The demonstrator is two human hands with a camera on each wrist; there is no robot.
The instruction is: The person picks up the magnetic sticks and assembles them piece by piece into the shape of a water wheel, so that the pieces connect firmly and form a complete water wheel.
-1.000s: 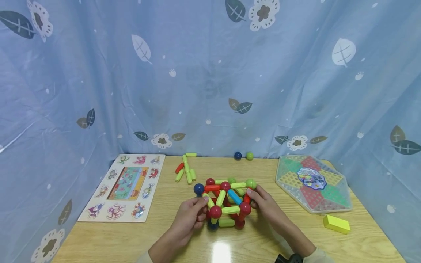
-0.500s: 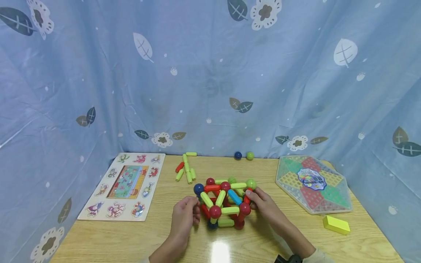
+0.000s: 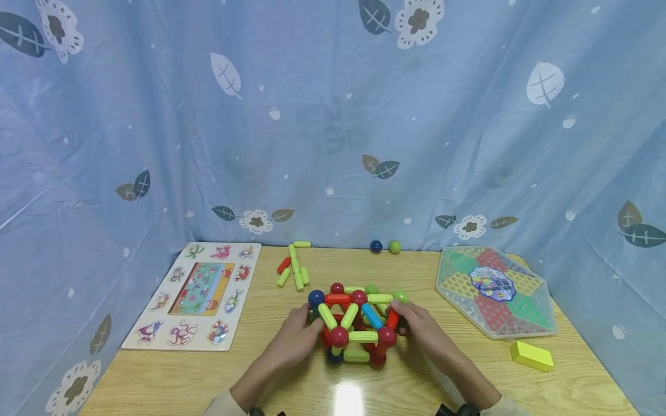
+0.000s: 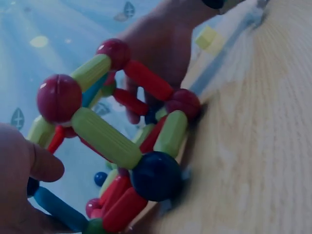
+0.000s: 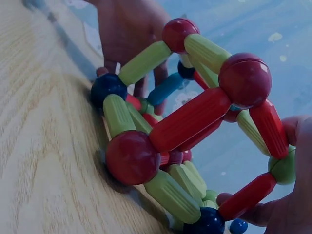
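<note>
A frame of magnetic rods and balls [image 3: 363,337] stands on the table in the middle of the head view, built of red, yellow-green and blue rods joined by coloured balls. My left hand [image 3: 292,340] holds its left side, just below a dark blue ball [image 3: 316,298]. In the right wrist view, the left fingers [image 5: 161,80] reach behind a blue rod [image 5: 166,88]. My right hand [image 3: 428,335] grips the right side, with the thumb on a red rod [image 5: 269,129] beside a green ball [image 5: 283,166] and a finger under the lower red rod [image 5: 247,196].
Loose rods [image 3: 295,261] lie behind the frame to the left. A blue ball [image 3: 376,246] and a green ball [image 3: 395,247] sit by the curtain. A sea-animal puzzle board [image 3: 236,332] is left; a clear box [image 3: 491,283] and a yellow block [image 3: 532,355] are right.
My left hand has left the upper yellow-green rod, drawn back, then come round the frame's left side. The frame has shifted slightly; my right hand keeps its grip.
</note>
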